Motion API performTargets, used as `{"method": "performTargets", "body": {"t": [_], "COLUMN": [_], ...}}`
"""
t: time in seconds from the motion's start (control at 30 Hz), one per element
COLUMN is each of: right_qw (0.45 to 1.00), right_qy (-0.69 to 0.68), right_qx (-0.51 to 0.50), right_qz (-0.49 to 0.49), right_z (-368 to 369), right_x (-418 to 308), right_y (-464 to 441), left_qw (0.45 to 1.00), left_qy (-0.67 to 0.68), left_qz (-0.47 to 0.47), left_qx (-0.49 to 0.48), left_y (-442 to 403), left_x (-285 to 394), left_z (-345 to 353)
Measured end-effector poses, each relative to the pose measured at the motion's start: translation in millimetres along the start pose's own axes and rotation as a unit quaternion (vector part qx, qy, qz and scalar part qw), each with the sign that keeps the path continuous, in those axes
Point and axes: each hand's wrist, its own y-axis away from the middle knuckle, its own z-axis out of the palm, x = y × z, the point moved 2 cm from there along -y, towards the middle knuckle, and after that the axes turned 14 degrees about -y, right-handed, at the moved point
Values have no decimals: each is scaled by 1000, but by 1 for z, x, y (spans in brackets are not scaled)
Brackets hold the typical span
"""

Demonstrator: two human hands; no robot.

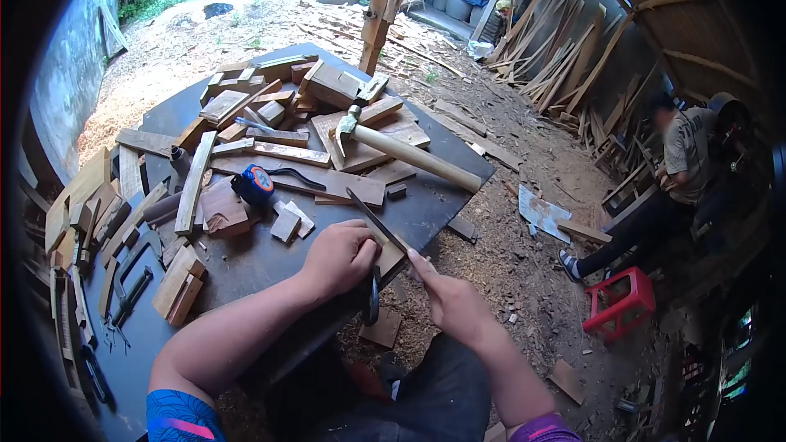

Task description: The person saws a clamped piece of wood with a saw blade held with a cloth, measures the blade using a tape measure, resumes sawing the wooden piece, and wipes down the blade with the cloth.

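My right hand (458, 303) is closed around the near end of a long dark file (375, 217), which slants up and left over the table's near edge. Beside it, my left hand (337, 255) is a fist at the edge, its fingers curled under. A light piece of wood (391, 254) shows between the hands, beneath the file. Just below my left fist hangs a dark curved metal piece (374, 299), partly hidden by the hand. What the left fingers grip is hidden.
On the dark table (246, 266) lie many wood offcuts, a claw hammer (409, 155), a blue tape measure (254, 184) and a C-clamp (131, 278). A red stool (620, 303) stands right, near another person (684, 155). Planks (557, 41) lean behind.
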Motion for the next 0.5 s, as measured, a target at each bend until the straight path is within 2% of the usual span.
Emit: {"method": "performTargets", "body": {"t": [0.03,0.07,0.13,0.27,0.37,0.47,0.5], "right_qw": [995,994,998,1000,995,996,999], "right_qy": [27,34,30,21,78,38,30], "right_qx": [-48,-58,-15,-16,-37,-35,-3], "right_qz": [86,82,49,0,52,71,29], "right_z": [-14,-19,-25,-4,6,-5,-9], "right_x": [-15,-17,-17,-4,-13,-15,-17], "right_y": [15,30,55,4,-22,8,24], "left_qw": [1000,1000,1000,1000,1000,1000,1000], "left_qy": [10,16,-11,-16,-6,-4,-4], "left_qz": [-6,-13,-15,-19,-2,-1,4], "left_qx": [-6,4,9,2,4,2,13], "left_y": [0,-1,-2,-4,-2,1,0], "left_x": [0,-2,-4,-1,3,-3,-5], "left_z": [-1,1,6,4,0,0,3]}}
